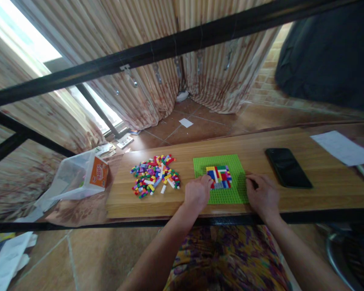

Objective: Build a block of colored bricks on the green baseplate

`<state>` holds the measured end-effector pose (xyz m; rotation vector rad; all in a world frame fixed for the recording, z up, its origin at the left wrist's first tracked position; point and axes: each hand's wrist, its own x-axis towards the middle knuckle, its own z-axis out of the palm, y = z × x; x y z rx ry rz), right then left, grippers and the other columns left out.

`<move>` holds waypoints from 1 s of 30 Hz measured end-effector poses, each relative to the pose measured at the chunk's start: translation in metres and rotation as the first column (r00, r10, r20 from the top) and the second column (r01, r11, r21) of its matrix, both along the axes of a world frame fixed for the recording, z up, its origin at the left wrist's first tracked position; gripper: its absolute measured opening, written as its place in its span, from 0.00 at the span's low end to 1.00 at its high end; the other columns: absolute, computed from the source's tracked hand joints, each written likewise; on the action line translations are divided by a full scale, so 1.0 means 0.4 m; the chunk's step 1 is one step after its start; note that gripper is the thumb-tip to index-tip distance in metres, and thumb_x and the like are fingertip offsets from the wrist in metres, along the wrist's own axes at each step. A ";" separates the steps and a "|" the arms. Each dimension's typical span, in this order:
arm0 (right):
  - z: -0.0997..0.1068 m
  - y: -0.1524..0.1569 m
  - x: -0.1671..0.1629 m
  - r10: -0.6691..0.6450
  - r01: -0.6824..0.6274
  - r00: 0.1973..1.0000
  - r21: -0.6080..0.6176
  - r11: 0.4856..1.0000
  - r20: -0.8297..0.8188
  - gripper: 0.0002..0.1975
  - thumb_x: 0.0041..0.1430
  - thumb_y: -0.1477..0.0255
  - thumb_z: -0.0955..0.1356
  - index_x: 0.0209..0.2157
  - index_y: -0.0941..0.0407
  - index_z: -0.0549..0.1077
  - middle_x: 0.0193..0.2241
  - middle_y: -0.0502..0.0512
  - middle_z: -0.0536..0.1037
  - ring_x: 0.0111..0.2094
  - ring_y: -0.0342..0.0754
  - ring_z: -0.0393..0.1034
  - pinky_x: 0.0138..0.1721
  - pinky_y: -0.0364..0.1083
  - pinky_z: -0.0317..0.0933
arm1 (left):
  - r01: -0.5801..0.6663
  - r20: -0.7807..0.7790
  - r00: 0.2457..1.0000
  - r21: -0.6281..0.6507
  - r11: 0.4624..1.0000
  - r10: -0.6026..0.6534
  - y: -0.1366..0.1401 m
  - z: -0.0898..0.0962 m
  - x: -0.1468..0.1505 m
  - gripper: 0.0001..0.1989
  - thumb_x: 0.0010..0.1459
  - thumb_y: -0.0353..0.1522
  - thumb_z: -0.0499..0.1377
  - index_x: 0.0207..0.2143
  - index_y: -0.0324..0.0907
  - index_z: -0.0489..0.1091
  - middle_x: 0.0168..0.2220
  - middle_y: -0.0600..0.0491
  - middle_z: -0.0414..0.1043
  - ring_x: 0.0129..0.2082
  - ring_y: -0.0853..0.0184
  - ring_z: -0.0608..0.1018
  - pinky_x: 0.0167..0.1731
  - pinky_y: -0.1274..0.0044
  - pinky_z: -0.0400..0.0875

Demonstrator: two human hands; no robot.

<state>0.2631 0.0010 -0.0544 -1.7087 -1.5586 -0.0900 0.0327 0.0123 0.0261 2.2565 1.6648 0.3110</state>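
Note:
A green studded baseplate (241, 165) lies on the wooden board, with a compact patch of multicoloured toy bricks (220, 177) built up near its middle. The fingers of my left hand (197, 191) are pressed together at the left side of that patch, beside a blue brick; whatever is between the fingertips is hidden. At the baseplate's right edge, my right hand (263, 195) is curled, thumb and fingers gripping the rim. Left of the plate spreads a loose heap of small bricks (154, 174) in many colours, apart from both hands.
A black phone (288, 167) and a white paper sheet (344, 147) lie to the right on the wooden board (182, 161). A clear plastic tub (75, 178) with an orange label stands at the far left. A dark metal bar (157, 46) crosses the view beyond the board.

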 end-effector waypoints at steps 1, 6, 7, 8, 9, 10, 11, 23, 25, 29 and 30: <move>0.000 0.000 0.000 0.001 -0.001 1.000 0.001 1.000 0.002 0.10 0.61 0.69 0.64 0.34 0.56 0.77 0.35 0.58 0.79 0.38 0.53 0.72 0.44 0.52 0.66 | 0.011 0.008 1.000 -0.002 1.000 -0.011 -0.001 0.001 0.002 0.14 0.71 0.37 0.48 0.43 0.44 0.71 0.39 0.51 0.79 0.38 0.64 0.80 0.36 0.77 0.70; 0.002 0.000 0.000 0.012 -0.012 1.000 0.019 1.000 0.006 0.09 0.60 0.69 0.65 0.33 0.55 0.76 0.34 0.58 0.79 0.38 0.52 0.72 0.43 0.52 0.66 | 0.020 0.031 0.999 0.004 1.000 -0.020 0.018 -0.002 0.014 0.13 0.70 0.37 0.49 0.41 0.44 0.72 0.40 0.51 0.78 0.38 0.66 0.78 0.37 0.78 0.69; 0.002 0.000 0.000 0.013 -0.013 1.000 0.019 1.000 0.006 0.09 0.60 0.69 0.65 0.33 0.55 0.76 0.34 0.58 0.79 0.38 0.52 0.72 0.43 0.52 0.66 | 0.025 0.042 0.999 0.004 1.000 -0.025 0.023 -0.004 0.015 0.12 0.70 0.37 0.50 0.40 0.44 0.72 0.40 0.51 0.78 0.38 0.66 0.78 0.36 0.78 0.69; 0.002 0.000 0.001 0.014 -0.014 1.000 0.018 1.000 0.006 0.09 0.60 0.69 0.65 0.34 0.55 0.76 0.34 0.57 0.79 0.38 0.52 0.72 0.43 0.52 0.66 | 0.029 0.056 0.998 0.004 1.000 -0.029 0.028 -0.005 0.014 0.12 0.69 0.36 0.50 0.40 0.44 0.72 0.40 0.51 0.78 0.38 0.66 0.78 0.36 0.78 0.69; 0.003 0.000 0.001 0.015 -0.015 1.000 0.016 1.000 0.006 0.09 0.60 0.69 0.65 0.34 0.55 0.76 0.34 0.57 0.79 0.38 0.52 0.72 0.43 0.52 0.66 | 0.034 0.071 0.997 0.004 0.999 -0.034 0.032 -0.007 0.013 0.12 0.69 0.36 0.51 0.39 0.44 0.73 0.39 0.52 0.78 0.37 0.66 0.78 0.36 0.78 0.68; 0.003 0.000 0.001 0.016 -0.016 1.000 0.014 1.000 0.005 0.09 0.60 0.69 0.65 0.34 0.55 0.76 0.34 0.57 0.79 0.38 0.52 0.72 0.43 0.52 0.66 | 0.041 0.086 0.996 0.003 0.999 -0.041 0.035 -0.008 0.010 0.11 0.69 0.36 0.52 0.39 0.44 0.73 0.39 0.52 0.78 0.37 0.66 0.78 0.36 0.78 0.68; 0.004 0.000 0.001 0.015 -0.016 1.000 0.013 1.000 0.004 0.09 0.60 0.69 0.65 0.34 0.55 0.76 0.34 0.58 0.79 0.38 0.52 0.72 0.43 0.52 0.66 | 0.051 0.100 0.994 0.003 0.999 -0.051 0.038 -0.010 0.007 0.11 0.68 0.36 0.52 0.38 0.43 0.73 0.38 0.52 0.77 0.36 0.66 0.78 0.36 0.77 0.67; 0.006 -0.002 -0.003 0.000 0.000 1.000 0.005 1.000 0.009 0.10 0.61 0.69 0.64 0.34 0.56 0.77 0.35 0.59 0.79 0.38 0.53 0.73 0.44 0.52 0.67 | -0.064 0.371 0.926 -0.042 0.997 0.075 0.061 -0.034 0.016 0.08 0.62 0.32 0.59 0.29 0.42 0.72 0.29 0.55 0.75 0.30 0.68 0.75 0.32 0.78 0.65; 0.005 -0.002 -0.001 0.007 -0.007 1.000 0.009 1.000 0.011 0.10 0.61 0.69 0.64 0.34 0.56 0.77 0.35 0.58 0.79 0.38 0.52 0.73 0.44 0.52 0.67 | -0.152 0.477 0.858 -0.120 0.981 0.191 0.067 -0.045 0.021 0.05 0.58 0.31 0.62 0.28 0.41 0.72 0.27 0.56 0.75 0.28 0.70 0.75 0.31 0.79 0.65; 0.002 -0.002 0.001 0.006 -0.006 1.000 0.003 1.000 0.021 0.10 0.61 0.68 0.64 0.34 0.56 0.76 0.35 0.58 0.79 0.38 0.52 0.72 0.44 0.52 0.67 | -0.206 0.564 0.764 -0.248 0.947 0.314 0.083 -0.056 0.029 0.03 0.53 0.27 0.65 0.30 0.40 0.72 0.28 0.56 0.75 0.27 0.71 0.75 0.30 0.80 0.66; 0.001 -0.002 0.001 0.005 -0.005 1.000 0.001 1.000 0.025 0.10 0.61 0.68 0.64 0.34 0.56 0.76 0.35 0.58 0.79 0.38 0.52 0.72 0.44 0.52 0.67 | -0.204 0.562 0.761 -0.267 0.942 0.324 0.088 -0.056 0.031 0.03 0.52 0.27 0.65 0.29 0.40 0.73 0.27 0.56 0.75 0.27 0.71 0.75 0.30 0.80 0.66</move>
